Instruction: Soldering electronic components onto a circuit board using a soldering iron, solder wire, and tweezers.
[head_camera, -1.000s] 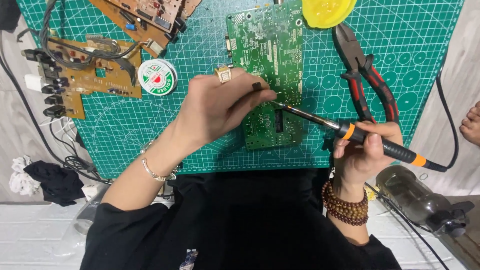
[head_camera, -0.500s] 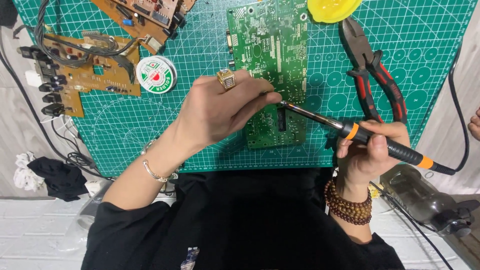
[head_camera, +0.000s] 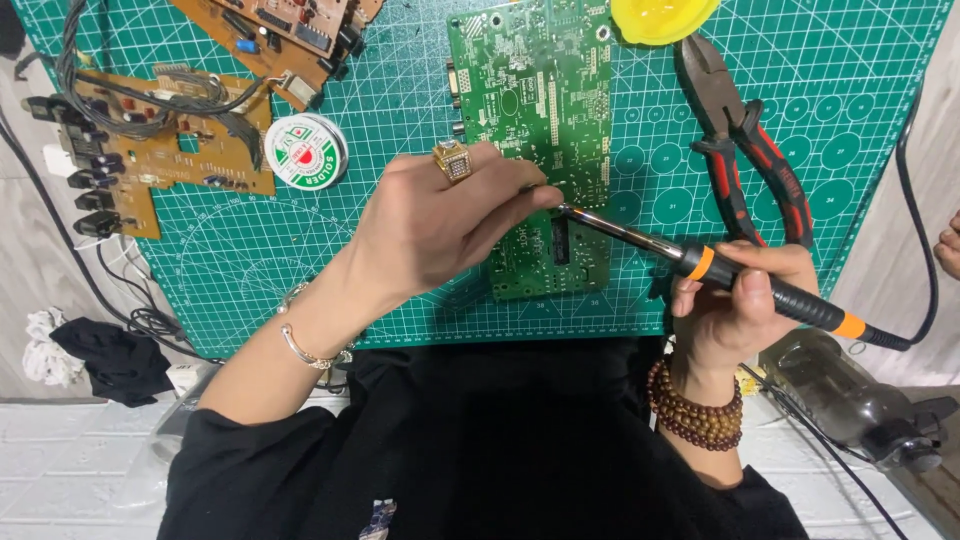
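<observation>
A green circuit board (head_camera: 540, 110) lies on the green cutting mat (head_camera: 250, 260). My right hand (head_camera: 735, 315) grips a soldering iron (head_camera: 760, 285) with a black handle and orange rings; its metal tip touches the board near the middle. My left hand (head_camera: 440, 225), with a gold ring, rests over the board's left side, its fingertips pinched right at the iron's tip. Whether a thin solder wire sits between those fingers is too small to tell.
A white solder spool (head_camera: 305, 152) sits left of the board. Two brown circuit boards (head_camera: 165, 150) with black wires lie at the far left and top. Red-handled pliers (head_camera: 745, 150) lie right of the board, a yellow dish (head_camera: 660, 18) above them. A clear bottle (head_camera: 850, 395) is at lower right.
The view has shifted slightly. My left hand's fingers moved a little closer to the iron's tip, and the iron stays on the same spot of the board.
</observation>
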